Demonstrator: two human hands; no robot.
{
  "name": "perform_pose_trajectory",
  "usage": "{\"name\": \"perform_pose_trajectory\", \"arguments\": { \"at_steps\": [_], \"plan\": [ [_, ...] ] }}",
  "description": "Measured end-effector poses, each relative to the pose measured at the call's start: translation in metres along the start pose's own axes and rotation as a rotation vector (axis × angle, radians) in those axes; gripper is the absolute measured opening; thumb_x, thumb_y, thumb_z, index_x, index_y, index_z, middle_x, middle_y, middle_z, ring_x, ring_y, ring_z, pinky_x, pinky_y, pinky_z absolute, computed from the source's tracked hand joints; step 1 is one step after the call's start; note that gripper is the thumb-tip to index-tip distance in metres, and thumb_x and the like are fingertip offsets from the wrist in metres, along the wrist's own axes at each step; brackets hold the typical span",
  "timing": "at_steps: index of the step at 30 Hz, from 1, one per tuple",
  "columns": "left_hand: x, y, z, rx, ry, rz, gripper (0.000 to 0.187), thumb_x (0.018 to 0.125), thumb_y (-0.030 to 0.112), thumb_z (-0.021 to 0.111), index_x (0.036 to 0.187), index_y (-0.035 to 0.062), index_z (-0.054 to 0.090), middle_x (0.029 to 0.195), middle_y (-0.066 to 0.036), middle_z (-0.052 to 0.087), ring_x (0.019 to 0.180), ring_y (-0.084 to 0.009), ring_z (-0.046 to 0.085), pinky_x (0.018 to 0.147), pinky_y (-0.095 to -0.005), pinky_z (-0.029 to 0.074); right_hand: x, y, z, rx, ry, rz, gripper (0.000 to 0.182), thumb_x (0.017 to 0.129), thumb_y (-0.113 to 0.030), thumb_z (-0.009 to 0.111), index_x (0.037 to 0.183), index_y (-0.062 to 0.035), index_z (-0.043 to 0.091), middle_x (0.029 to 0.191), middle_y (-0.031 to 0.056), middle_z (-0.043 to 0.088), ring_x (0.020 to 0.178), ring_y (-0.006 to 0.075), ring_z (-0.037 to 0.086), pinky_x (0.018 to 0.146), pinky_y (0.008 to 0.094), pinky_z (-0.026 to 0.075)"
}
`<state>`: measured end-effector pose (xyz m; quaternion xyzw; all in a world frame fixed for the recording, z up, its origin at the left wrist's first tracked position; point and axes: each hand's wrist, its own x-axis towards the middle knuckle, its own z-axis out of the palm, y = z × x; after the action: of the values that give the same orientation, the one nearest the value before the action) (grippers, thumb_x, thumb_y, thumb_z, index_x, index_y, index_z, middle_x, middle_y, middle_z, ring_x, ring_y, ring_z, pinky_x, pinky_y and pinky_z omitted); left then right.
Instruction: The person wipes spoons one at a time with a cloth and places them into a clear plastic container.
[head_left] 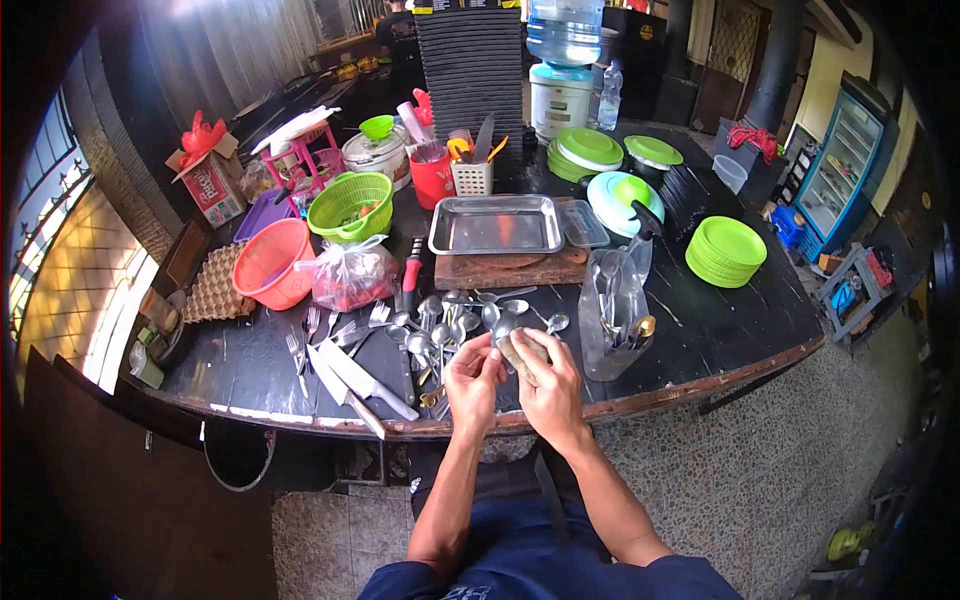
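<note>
Above the table's near edge, my right hand [548, 385] is closed around a crumpled greyish-brown cloth [524, 356], pressing it against a metal spoon [507, 325]. My left hand [472, 385] pinches the same spoon from the other side; most of its handle is hidden by my fingers. Behind and left of my hands lies a loose pile of spoons [440, 335]. Several forks [294, 350] and two large knives [360, 378] rest farther left, one blade crossing the other. Right of my hands, a clear plastic container [610, 345] holds upright cutlery.
A metal tray [497, 226] sits on a wooden board [505, 270]. To the left are a plastic bag [352, 278], an orange basin [270, 268], a green basket [350, 208] and egg trays [216, 285]. Green plates [726, 252] are stacked at right.
</note>
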<state>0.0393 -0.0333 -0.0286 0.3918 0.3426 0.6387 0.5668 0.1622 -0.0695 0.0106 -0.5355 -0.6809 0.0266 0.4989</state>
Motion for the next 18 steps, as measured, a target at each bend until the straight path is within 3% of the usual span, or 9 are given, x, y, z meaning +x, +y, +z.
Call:
{"name": "perform_pose_trajectory", "arguments": {
  "at_steps": [3, 7, 8, 10, 12, 14, 15, 16, 18],
  "plan": [
    [0.005, 0.009, 0.000, -0.077, 0.081, -0.035, 0.029, 0.097, -0.005, 0.062, 0.126, -0.0045, 0.062, 0.081, -0.003, 0.064, 0.063, -0.0092, 0.055, 0.053, -0.0194, 0.040, -0.003, 0.006, -0.004, 0.114, -0.066, -0.020, 0.047, 0.083, 0.006, 0.067, 0.130, -0.0023, 0.067, 0.119, 0.0178, 0.068, 0.105, 0.0320, 0.068, 0.091, 0.0402, 0.055],
    [0.005, 0.013, 0.002, -0.113, -0.003, -0.036, 0.027, 0.098, -0.004, 0.060, 0.124, -0.0032, 0.063, 0.078, -0.002, 0.061, 0.059, -0.0077, 0.047, 0.051, -0.0212, 0.033, 0.004, 0.020, 0.000, 0.534, 0.016, 0.424, 0.034, 0.096, 0.001, 0.060, 0.129, -0.0004, 0.067, 0.116, 0.0114, 0.073, 0.101, 0.0174, 0.070, 0.087, 0.0293, 0.054],
    [0.002, 0.010, 0.003, -0.165, -0.039, -0.042, 0.026, 0.099, 0.002, 0.063, 0.125, 0.0021, 0.064, 0.081, 0.000, 0.064, 0.061, -0.0070, 0.053, 0.052, -0.0200, 0.036, 0.009, 0.021, 0.000, 0.638, 0.056, 0.466, 0.033, 0.098, -0.001, 0.059, 0.130, -0.0007, 0.066, 0.114, 0.0098, 0.073, 0.099, 0.0160, 0.069, 0.086, 0.0289, 0.053],
    [-0.003, 0.012, 0.016, -0.123, -0.026, -0.075, 0.027, 0.100, 0.000, 0.060, 0.127, 0.0008, 0.063, 0.078, 0.001, 0.059, 0.059, -0.0059, 0.046, 0.052, -0.0200, 0.034, 0.013, 0.025, 0.006, 0.733, 0.089, 0.488, 0.032, 0.101, -0.004, 0.057, 0.133, -0.0003, 0.064, 0.114, 0.0070, 0.071, 0.099, 0.0125, 0.065, 0.086, 0.0276, 0.052],
    [-0.008, 0.009, 0.021, -0.027, -0.075, -0.114, 0.018, 0.102, 0.006, 0.060, 0.118, 0.0019, 0.068, 0.087, 0.002, 0.060, 0.063, -0.0033, 0.047, 0.053, -0.0199, 0.035, 0.013, 0.020, 0.013, 0.504, 0.093, 0.270, 0.038, 0.097, 0.000, 0.059, 0.134, 0.0031, 0.061, 0.124, 0.0136, 0.067, 0.112, 0.0211, 0.065, 0.095, 0.0324, 0.051],
    [-0.006, -0.013, 0.020, 0.132, -0.064, 0.124, 0.014, 0.103, 0.004, 0.057, 0.108, -0.0006, 0.069, 0.101, 0.002, 0.060, 0.076, -0.0050, 0.054, 0.062, -0.0211, 0.043, 0.005, 0.005, 0.017, 0.335, 0.094, 0.156, 0.045, 0.091, 0.006, 0.059, 0.136, 0.0057, 0.058, 0.131, 0.0212, 0.063, 0.124, 0.0325, 0.061, 0.105, 0.0379, 0.048],
    [-0.006, -0.014, 0.022, 0.226, -0.027, 0.202, 0.013, 0.102, 0.003, 0.057, 0.105, -0.0014, 0.069, 0.105, 0.002, 0.059, 0.080, -0.0059, 0.056, 0.065, -0.0219, 0.046, 0.002, 0.000, 0.019, 0.252, 0.127, 0.121, 0.044, 0.091, 0.008, 0.059, 0.135, 0.0052, 0.060, 0.130, 0.0208, 0.064, 0.124, 0.0337, 0.061, 0.105, 0.0386, 0.049],
    [-0.005, -0.013, 0.017, 0.288, -0.061, 0.206, 0.013, 0.102, 0.001, 0.055, 0.112, -0.0001, 0.063, 0.105, 0.001, 0.059, 0.087, -0.0076, 0.058, 0.073, -0.0227, 0.049, -0.001, 0.000, 0.019, 0.233, 0.092, 0.114, 0.044, 0.091, 0.008, 0.059, 0.135, 0.0050, 0.059, 0.130, 0.0206, 0.063, 0.123, 0.0326, 0.062, 0.105, 0.0379, 0.049],
    [-0.008, -0.005, 0.021, 0.178, -0.021, 0.145, 0.017, 0.101, 0.001, 0.056, 0.118, 0.0022, 0.060, 0.104, 0.001, 0.058, 0.086, -0.0070, 0.057, 0.072, -0.0222, 0.048, -0.003, 0.000, 0.020, 0.350, 0.059, 0.160, 0.042, 0.094, 0.003, 0.060, 0.136, 0.0040, 0.059, 0.130, 0.0195, 0.064, 0.120, 0.0313, 0.064, 0.102, 0.0371, 0.050]
  ]
}}
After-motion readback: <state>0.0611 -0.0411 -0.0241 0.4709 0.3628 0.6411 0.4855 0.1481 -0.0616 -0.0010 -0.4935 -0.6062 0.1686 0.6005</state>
